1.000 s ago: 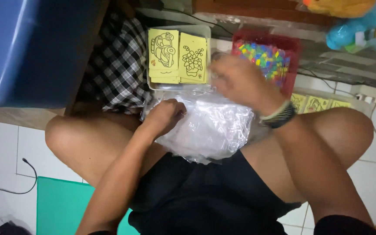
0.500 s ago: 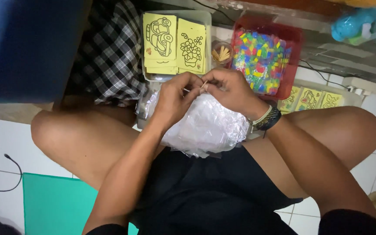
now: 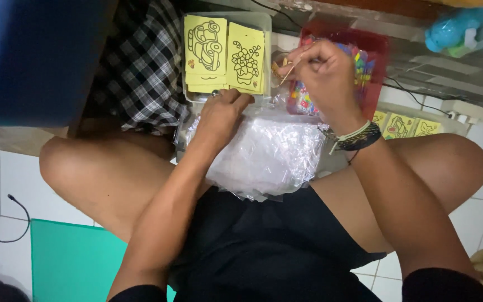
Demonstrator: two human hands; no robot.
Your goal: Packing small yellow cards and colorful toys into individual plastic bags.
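Observation:
I sit cross-legged with a heap of clear plastic bags (image 3: 269, 156) on my lap. My left hand (image 3: 222, 114) rests on the top edge of that heap, fingers curled, just below a clear tray (image 3: 264, 22) holding yellow picture cards (image 3: 225, 53). My right hand (image 3: 322, 70) is raised over a red tray (image 3: 378, 53) of small colourful pieces and pinches a thin wooden stick (image 3: 287, 71) between thumb and fingers. The stick points down-left toward the gap between the two trays.
A blue plastic bin (image 3: 34, 56) fills the upper left, with a black-and-white checked cloth (image 3: 141, 72) beside it. More yellow cards (image 3: 403, 126) lie right of my wrist. A teal mat (image 3: 74, 263) and a black cable (image 3: 6, 223) lie on the white tile floor. A blue toy (image 3: 465, 31) sits top right.
My right hand has lifted off the bag heap toward the red tray with a thin stick in it. My left hand has slid to the heap's upper edge.

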